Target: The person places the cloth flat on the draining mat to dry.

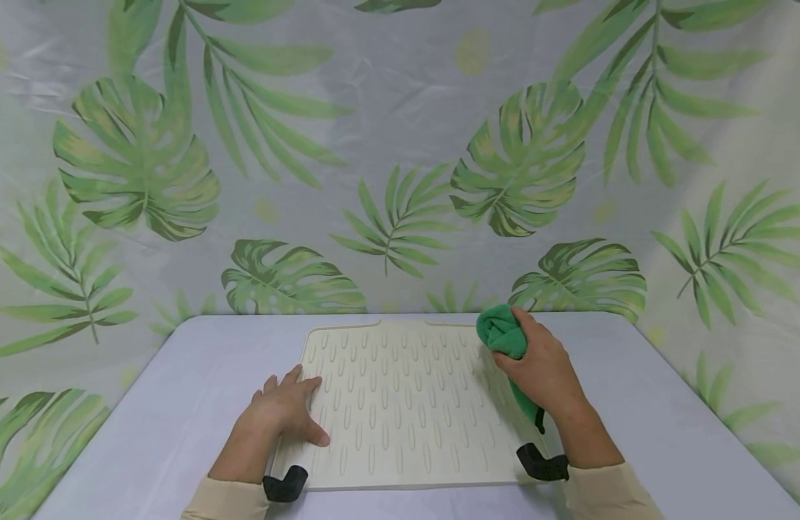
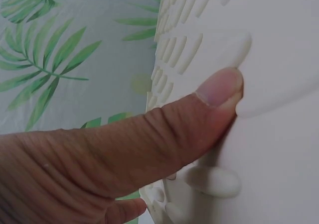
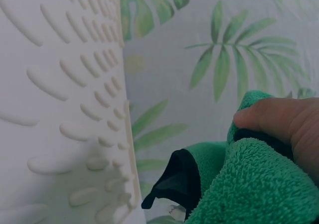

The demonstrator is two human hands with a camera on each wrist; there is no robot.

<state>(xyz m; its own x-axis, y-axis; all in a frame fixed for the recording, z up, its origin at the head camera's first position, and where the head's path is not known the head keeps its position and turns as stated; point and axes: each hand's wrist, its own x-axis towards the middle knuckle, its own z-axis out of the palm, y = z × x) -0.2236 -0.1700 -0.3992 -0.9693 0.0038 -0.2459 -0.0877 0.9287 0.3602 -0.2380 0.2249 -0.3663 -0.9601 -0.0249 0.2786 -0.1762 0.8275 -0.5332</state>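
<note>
A cream drying mat [image 1: 400, 404] with rows of raised oval ridges lies flat on the white table. My left hand [image 1: 282, 408] rests on its left edge, fingers spread and thumb [image 2: 214, 94] pressing the ridged surface. At the far right corner, my right hand [image 1: 545, 361] grips a bunched green towel [image 1: 501, 331] with dark edging. In the right wrist view, a fold of the towel [image 3: 259, 184] hangs from the pinching fingers, beside the mat [image 3: 50, 109]. Whether the towel touches the mat I cannot tell. Much of my right palm is hidden.
The white tabletop [image 1: 198, 383] extends past the mat on both sides. Behind it hangs a leaf-patterned curtain [image 1: 400, 108]. Black wrist-mounted pieces [image 1: 286, 484] sit at both cuffs, near the mat's front corners.
</note>
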